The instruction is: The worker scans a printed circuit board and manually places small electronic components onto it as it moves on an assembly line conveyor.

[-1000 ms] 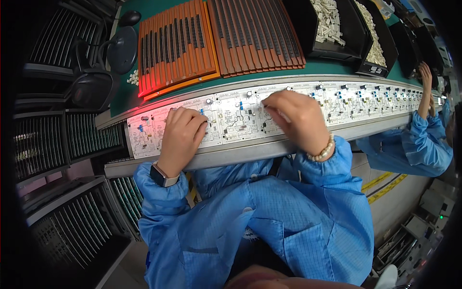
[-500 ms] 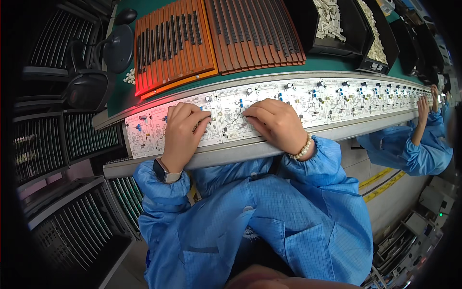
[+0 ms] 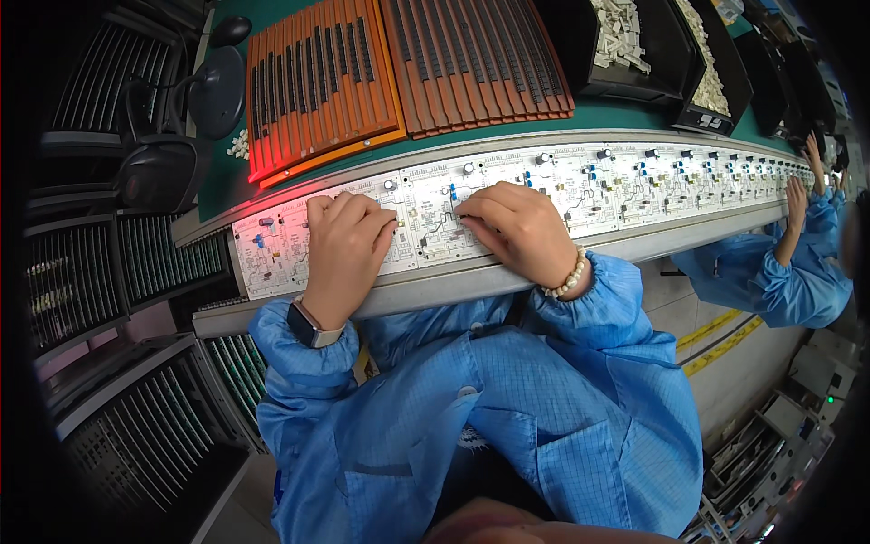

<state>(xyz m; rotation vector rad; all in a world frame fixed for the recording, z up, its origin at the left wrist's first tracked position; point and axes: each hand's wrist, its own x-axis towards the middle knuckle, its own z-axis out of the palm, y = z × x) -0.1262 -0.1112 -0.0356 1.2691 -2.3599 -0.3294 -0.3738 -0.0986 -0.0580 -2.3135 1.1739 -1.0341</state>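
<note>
A row of white circuit boards (image 3: 433,257), studded with small blue, black and yellow components, runs along a grey metal rail. Over the boards at the left, my left hand (image 3: 349,247) is closed in a pinch, with its thumb and fingertips at the edge of one board. My right hand (image 3: 526,231) is pinched too, its fingertips down on the neighbouring board beside a blue component (image 3: 454,193). What either pinch holds is too small or too covered to see. A watch (image 3: 312,325) is on my left wrist and a beaded bracelet (image 3: 574,275) on my right.
Beyond the rail, an orange tray (image 3: 340,136) and a brown rack (image 3: 480,100) hold rows of dark parts. Black bins with white pieces (image 3: 621,36) stand farther right. A black stand-mounted device (image 3: 163,172) and slotted racks (image 3: 172,258) are at left. Another person's sleeve (image 3: 752,272) shows at right.
My left hand has turned slightly, and the dark gap between its thumb and fingers has closed from view. My right hand stays nearly in place. At far right, a co-worker's hand has moved a little.
</note>
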